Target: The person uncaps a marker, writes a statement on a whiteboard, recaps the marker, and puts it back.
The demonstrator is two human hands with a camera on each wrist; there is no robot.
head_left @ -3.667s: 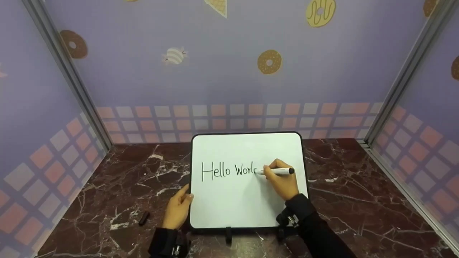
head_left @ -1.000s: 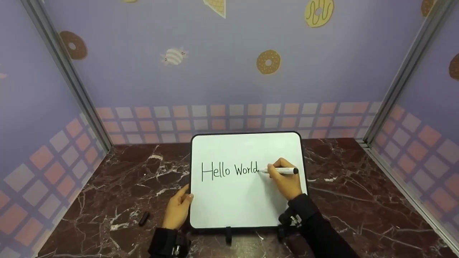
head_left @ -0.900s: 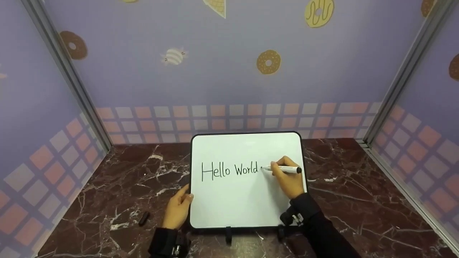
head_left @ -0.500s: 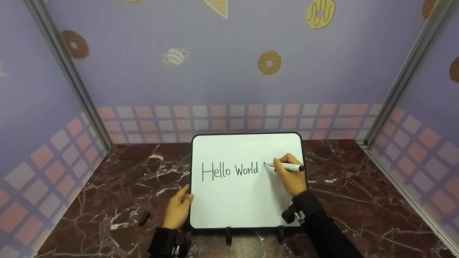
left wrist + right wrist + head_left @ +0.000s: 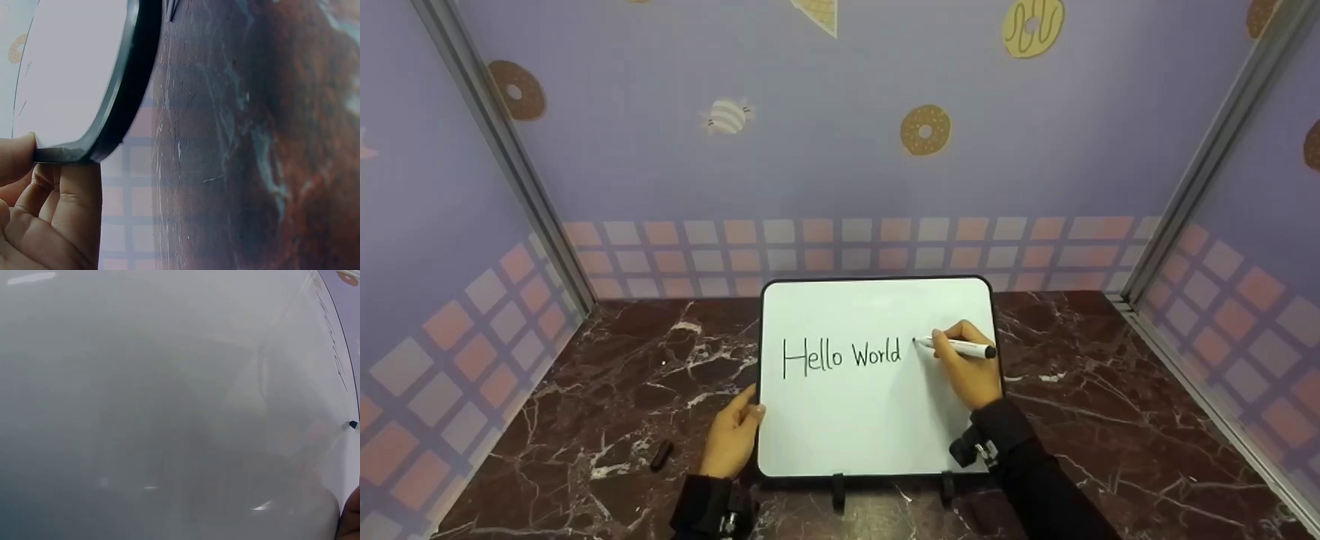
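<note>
Your right hand (image 5: 966, 367) pinches the whiteboard marker (image 5: 956, 346) with its tip just right of "Hello World" (image 5: 841, 357) on the whiteboard (image 5: 855, 420), which stands propped at the near middle of the marble table (image 5: 585, 390). Your left hand (image 5: 731, 442) grips the board's near-left edge, thumb on the face. The phrase looks complete, so you seem to be at the closing mark. The next stroke probably needs a light, short touch while the board is braced. The marker cap (image 5: 661, 455) lies left of the board.
</note>
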